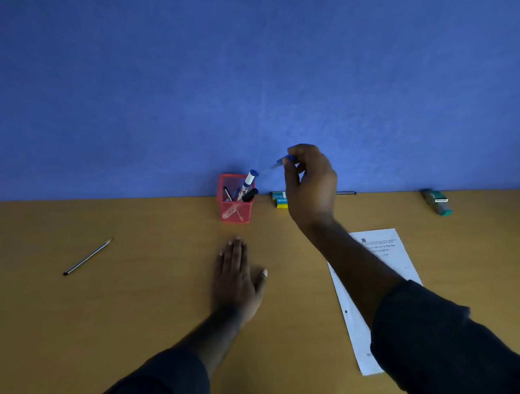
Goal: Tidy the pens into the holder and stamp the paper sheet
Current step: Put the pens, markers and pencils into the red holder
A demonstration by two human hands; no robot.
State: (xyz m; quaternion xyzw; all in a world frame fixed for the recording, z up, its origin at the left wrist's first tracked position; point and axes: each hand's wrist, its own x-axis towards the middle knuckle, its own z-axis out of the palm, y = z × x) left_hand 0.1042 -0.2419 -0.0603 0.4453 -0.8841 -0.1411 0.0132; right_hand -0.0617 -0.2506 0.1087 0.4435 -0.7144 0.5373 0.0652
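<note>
Brown desk point(138, 304): right hand point(311, 186) pinches blue pen point(284, 161) (beside red holder point(236, 199)).

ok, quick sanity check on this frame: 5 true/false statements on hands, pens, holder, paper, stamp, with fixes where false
1. The right hand pinches a blue pen in the air, up and to the right of the red mesh holder. True.
2. The left hand grips the pencil. False: it lies flat on the table, and the pencil lies apart, far to its left.
3. The holder is empty. False: several pens and a blue-capped marker stand in it.
4. The paper sheet lies on the table under the right forearm. True.
5. The stamp rests on the sheet. False: it lies by the wall, off the paper.
</note>
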